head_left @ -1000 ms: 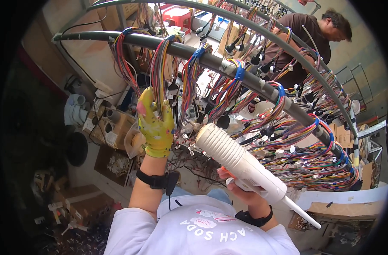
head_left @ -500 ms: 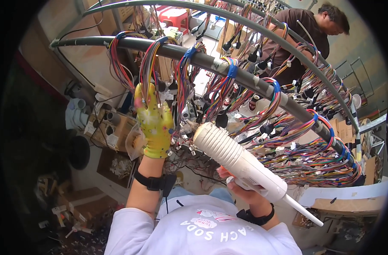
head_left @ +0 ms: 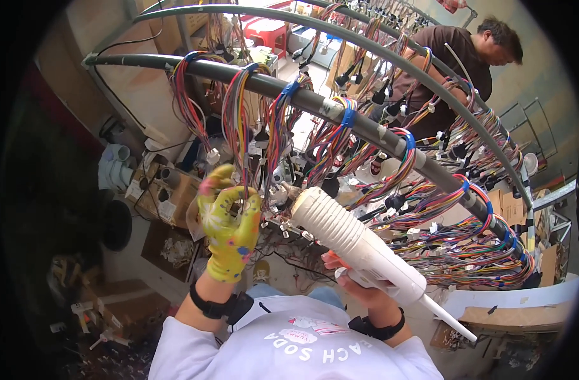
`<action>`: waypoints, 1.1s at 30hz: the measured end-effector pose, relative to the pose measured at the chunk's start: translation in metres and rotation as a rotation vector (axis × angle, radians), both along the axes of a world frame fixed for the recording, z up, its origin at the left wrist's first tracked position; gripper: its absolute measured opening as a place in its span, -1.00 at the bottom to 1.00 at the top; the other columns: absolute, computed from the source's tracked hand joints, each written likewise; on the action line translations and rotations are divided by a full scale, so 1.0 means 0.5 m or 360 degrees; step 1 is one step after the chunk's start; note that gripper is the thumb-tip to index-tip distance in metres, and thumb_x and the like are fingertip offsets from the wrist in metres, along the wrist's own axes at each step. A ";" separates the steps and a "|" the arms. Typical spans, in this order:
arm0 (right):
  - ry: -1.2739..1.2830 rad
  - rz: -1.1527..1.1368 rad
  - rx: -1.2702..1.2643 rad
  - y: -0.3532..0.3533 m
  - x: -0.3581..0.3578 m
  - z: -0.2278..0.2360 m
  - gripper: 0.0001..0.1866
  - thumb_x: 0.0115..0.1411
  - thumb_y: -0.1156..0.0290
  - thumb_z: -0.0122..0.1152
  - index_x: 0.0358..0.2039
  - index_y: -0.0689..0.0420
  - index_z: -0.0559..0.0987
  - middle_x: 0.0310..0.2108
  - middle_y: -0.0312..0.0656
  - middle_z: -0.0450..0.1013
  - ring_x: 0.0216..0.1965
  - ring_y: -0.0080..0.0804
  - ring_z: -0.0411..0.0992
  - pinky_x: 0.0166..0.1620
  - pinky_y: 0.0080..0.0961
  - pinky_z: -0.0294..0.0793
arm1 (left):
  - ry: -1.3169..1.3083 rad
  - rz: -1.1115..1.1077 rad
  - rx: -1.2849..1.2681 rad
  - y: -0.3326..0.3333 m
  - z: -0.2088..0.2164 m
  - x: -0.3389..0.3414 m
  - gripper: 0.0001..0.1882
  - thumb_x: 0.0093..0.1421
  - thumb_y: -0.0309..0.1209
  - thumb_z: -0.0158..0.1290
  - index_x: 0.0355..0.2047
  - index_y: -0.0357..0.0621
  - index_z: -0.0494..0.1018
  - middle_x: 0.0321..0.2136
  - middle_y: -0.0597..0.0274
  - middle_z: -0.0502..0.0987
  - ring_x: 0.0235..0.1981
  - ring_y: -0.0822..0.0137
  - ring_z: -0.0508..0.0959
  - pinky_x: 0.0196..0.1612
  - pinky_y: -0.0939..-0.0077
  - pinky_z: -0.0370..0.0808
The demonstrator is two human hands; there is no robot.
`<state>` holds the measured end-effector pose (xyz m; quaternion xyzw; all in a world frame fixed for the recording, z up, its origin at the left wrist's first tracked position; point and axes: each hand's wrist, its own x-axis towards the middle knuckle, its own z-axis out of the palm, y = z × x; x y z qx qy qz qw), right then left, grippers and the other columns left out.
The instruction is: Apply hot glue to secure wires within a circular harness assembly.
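My left hand [head_left: 228, 221], in a yellow patterned glove, is curled round the lower end of a multicoloured wire bundle [head_left: 235, 120]; the exact fingertip contact is partly hidden. This bundle hangs from a dark pipe [head_left: 315, 98] by a blue tie. My bare right hand [head_left: 360, 286] grips a white hot glue gun [head_left: 365, 250] from below. Its ribbed, stained front end points up and left, close to the hanging connectors beside my left hand. A white glue stick [head_left: 451, 318] sticks out of its back end, towards the lower right.
More wire bundles [head_left: 397, 158] with white and black connectors hang along the curved pipes. Behind the rack, a person in a dark shirt [head_left: 454, 47] bends forward. Cardboard boxes [head_left: 182, 196] stand at the left, and a red stool [head_left: 264, 31] is at the back.
My left hand has come down along the wire bundle, and its fingers have curled from nearly straight. The glue gun has barely moved.
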<state>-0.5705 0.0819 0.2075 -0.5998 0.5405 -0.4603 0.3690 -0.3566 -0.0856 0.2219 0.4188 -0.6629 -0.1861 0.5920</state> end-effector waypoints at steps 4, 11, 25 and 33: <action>-0.0255 0.0200 -0.0025 -0.025 0.012 0.036 -0.52 0.02 0.66 0.04 0.03 0.25 0.37 -0.05 0.02 0.39 -0.03 -0.23 0.39 0.00 -0.34 0.40 | 0.1160 -0.1240 0.1373 0.015 -0.008 0.062 -0.82 0.16 -0.39 0.02 -0.27 -0.21 0.46 -0.15 0.11 0.48 -0.30 0.39 0.49 -0.24 0.52 0.41; -0.0018 0.0312 -0.0003 -0.036 0.019 0.024 -0.45 0.00 0.69 0.02 0.08 0.23 0.32 0.02 -0.02 0.33 0.03 -0.24 0.34 0.02 -0.35 0.39 | 0.1555 -0.1236 0.1704 0.026 -0.002 0.074 -0.69 0.26 -0.33 -0.06 -0.06 -0.23 0.41 -0.23 0.16 0.52 -0.31 0.46 0.48 -0.31 0.60 0.41; 0.0079 0.0125 0.0146 -0.039 0.076 -0.028 -0.34 -0.03 0.74 0.09 0.14 0.20 0.24 0.00 -0.06 0.35 0.01 -0.22 0.37 0.05 -0.31 0.35 | 0.1372 -0.0928 0.1552 -0.045 -0.123 0.051 -0.64 0.17 -0.54 0.05 0.00 -0.24 0.36 -0.20 0.13 0.52 -0.22 0.35 0.55 -0.12 0.51 0.48; 0.0008 0.0051 0.0380 -0.046 0.082 -0.060 -0.41 -0.02 0.55 0.17 0.09 0.17 0.33 -0.01 -0.14 0.38 0.01 -0.33 0.38 0.04 -0.41 0.35 | 0.1297 -0.0640 0.1371 -0.050 -0.155 0.027 -0.64 0.06 -0.62 0.13 -0.09 -0.27 0.42 -0.27 0.21 0.54 -0.26 0.46 0.53 -0.17 0.63 0.46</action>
